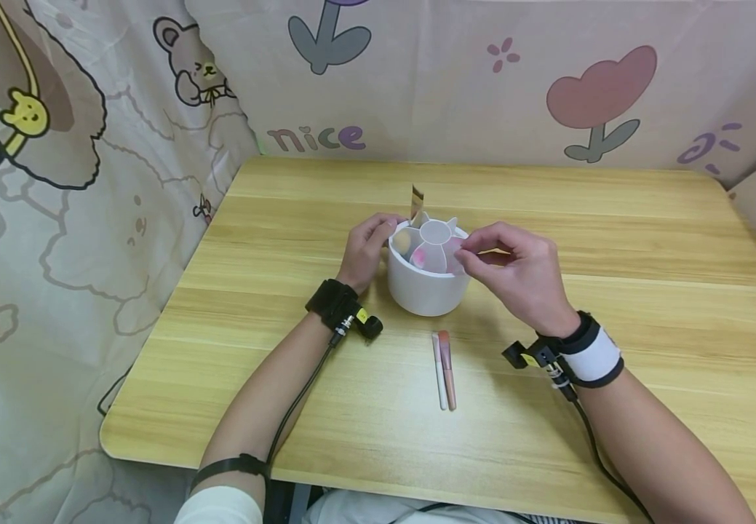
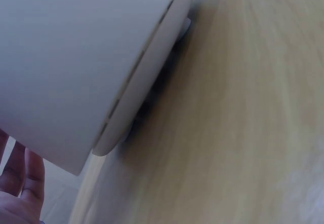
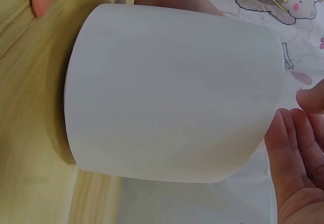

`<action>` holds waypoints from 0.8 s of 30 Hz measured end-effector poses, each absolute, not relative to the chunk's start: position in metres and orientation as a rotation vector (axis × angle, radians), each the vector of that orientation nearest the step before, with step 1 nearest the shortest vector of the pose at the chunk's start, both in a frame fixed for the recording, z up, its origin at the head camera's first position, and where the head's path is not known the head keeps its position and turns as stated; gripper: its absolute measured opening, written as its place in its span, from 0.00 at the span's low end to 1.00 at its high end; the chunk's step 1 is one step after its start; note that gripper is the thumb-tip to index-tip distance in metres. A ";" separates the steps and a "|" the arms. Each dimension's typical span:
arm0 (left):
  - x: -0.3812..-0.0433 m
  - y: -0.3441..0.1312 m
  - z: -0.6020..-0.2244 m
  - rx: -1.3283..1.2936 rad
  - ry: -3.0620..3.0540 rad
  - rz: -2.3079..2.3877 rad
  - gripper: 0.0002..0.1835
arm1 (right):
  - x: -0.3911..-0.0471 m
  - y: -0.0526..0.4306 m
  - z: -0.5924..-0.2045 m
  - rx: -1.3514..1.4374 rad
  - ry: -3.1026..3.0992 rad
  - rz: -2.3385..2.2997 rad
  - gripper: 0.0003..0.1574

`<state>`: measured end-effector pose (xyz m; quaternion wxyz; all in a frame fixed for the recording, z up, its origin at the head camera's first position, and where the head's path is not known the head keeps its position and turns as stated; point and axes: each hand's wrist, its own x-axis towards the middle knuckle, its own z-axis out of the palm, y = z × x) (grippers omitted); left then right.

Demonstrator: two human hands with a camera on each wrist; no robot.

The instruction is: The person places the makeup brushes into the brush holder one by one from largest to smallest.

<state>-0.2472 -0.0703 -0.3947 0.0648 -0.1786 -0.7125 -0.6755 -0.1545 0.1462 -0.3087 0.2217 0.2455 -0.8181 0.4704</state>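
A white round organizer with petal-shaped compartments and a central ring stands upright on the table. Inside show a beige round item, a pink item and an upright gold-coloured piece. My left hand holds the organizer at its left side, fingers bent by the rim. At the right rim is my right hand, thumb and fingertips close together; in the right wrist view a small gap shows between them, with nothing visible in it. Two makeup brushes, one white and one pink, lie in front of the organizer.
The wooden table has a rounded front left corner. Patterned cloth hangs behind it and along the left. Cables run from the wrist cameras along both forearms.
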 end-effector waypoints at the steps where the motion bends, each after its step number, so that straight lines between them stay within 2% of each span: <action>1: -0.247 -0.070 -0.395 -0.540 -2.150 -2.038 0.20 | -0.152 0.145 -0.306 0.674 -2.265 1.287 0.09; 10: -0.247 -0.071 -0.394 -0.538 -2.170 -2.040 0.19 | -0.158 0.154 -0.317 0.764 -2.257 1.277 0.08; 24: -0.248 -0.070 -0.395 -0.521 -2.150 -2.053 0.20 | -0.143 0.146 -0.307 0.860 -2.363 1.262 0.09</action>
